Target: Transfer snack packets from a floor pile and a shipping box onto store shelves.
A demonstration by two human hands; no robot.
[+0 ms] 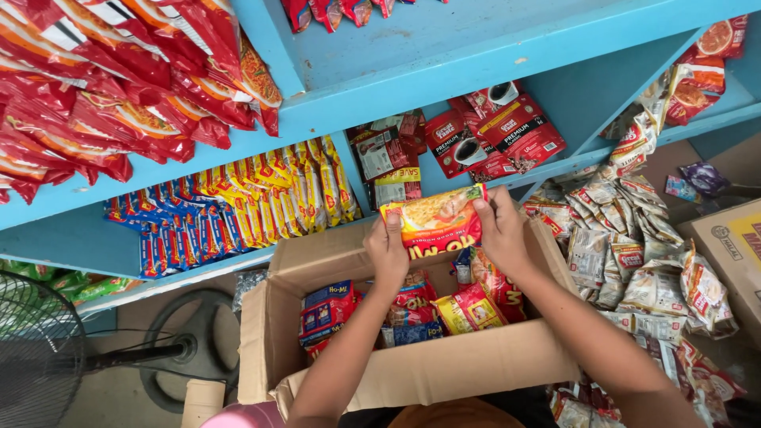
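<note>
Both my hands hold one orange and yellow noodle packet (436, 219) above an open cardboard box (444, 368). My left hand (388, 252) grips the packet's left end and my right hand (500, 231) grips its right end. The packet is level and faces up, just in front of the blue shelf (444, 59). Inside the box lie several more noodle packets (468, 305) in red, yellow and blue wrappers.
The blue shelf holds rows of yellow and blue packets (238, 210), red coffee sachets (491, 131) and red snack bags (119, 87) on top. A heap of sachets (634, 254) lies to the right beside another carton (733, 246). A floor fan (47, 357) stands at left.
</note>
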